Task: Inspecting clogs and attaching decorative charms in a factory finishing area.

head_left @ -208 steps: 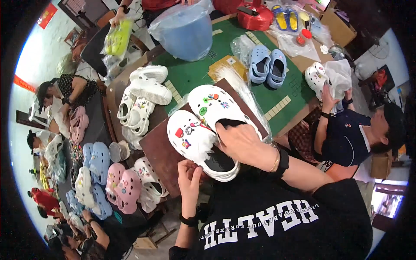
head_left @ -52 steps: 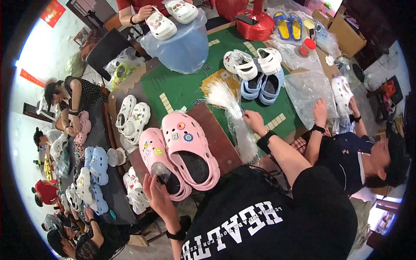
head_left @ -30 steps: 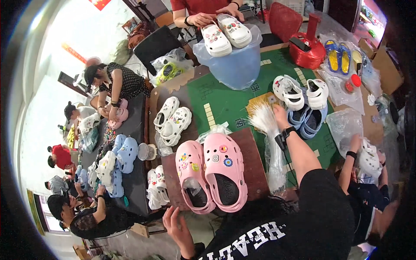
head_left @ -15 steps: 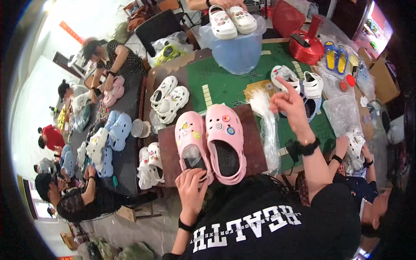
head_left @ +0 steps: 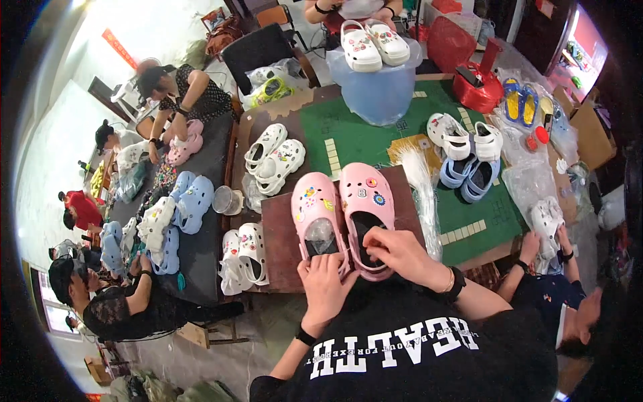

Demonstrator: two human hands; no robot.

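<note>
A pair of pink clogs with colourful charms lies side by side before me, toes pointing away. My left hand (head_left: pixel 325 285) is closed around the heel of the left pink clog (head_left: pixel 315 201), which has clear crumpled plastic (head_left: pixel 319 234) in its opening. At the right pink clog (head_left: pixel 365 189), my right hand (head_left: pixel 405 254) has curled fingers in the opening, near the heel. Its fingertips are partly hidden, so I cannot make out what they hold. Both clogs rest on a dark reddish-brown board (head_left: pixel 281 231).
White clogs (head_left: pixel 281 164) stand left of the board; blue clogs (head_left: pixel 469 179) sit on the green table top (head_left: pixel 321 120). Clear plastic strips (head_left: pixel 422 201) lie right. A blue translucent bin (head_left: pixel 375 94) carries white clogs. Co-workers sit left, at the far side and right, one handling white footwear (head_left: pixel 547 221).
My right hand, raised with a finger extended over the table, has come down to the right pink clog. The view has shifted slightly. My left hand stays at the left clog's heel.
</note>
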